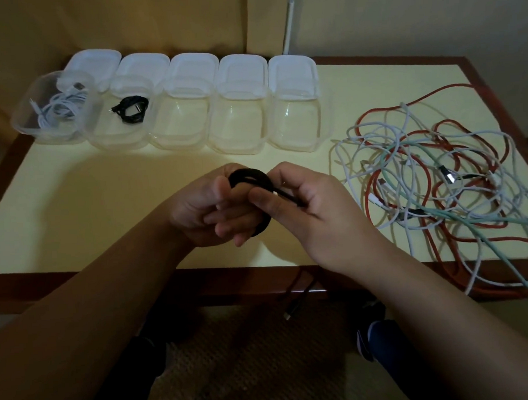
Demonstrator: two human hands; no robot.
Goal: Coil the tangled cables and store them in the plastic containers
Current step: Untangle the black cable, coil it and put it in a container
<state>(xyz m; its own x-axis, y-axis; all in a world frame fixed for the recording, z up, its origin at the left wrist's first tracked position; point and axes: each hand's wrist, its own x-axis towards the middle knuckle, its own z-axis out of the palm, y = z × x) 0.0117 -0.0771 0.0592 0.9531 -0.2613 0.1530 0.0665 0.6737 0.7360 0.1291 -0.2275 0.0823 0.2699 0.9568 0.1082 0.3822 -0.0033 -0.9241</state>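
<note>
Two containers (118,115) already hold coils, both hands (202,208) grip a black cable (249,177) mid-coil, and a tangle (437,174) remains on the table (105,191).

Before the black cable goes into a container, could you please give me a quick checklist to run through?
1. Black coil held in left hand: ok.
2. Loose end pinched by right hand: ok.
3. End tucked or secured: cannot tell.
4. Third container open and empty: ok.
5. Coil free of the tangled pile: ok.
6. Another dark cable hanging below the table edge: not ok.
</note>
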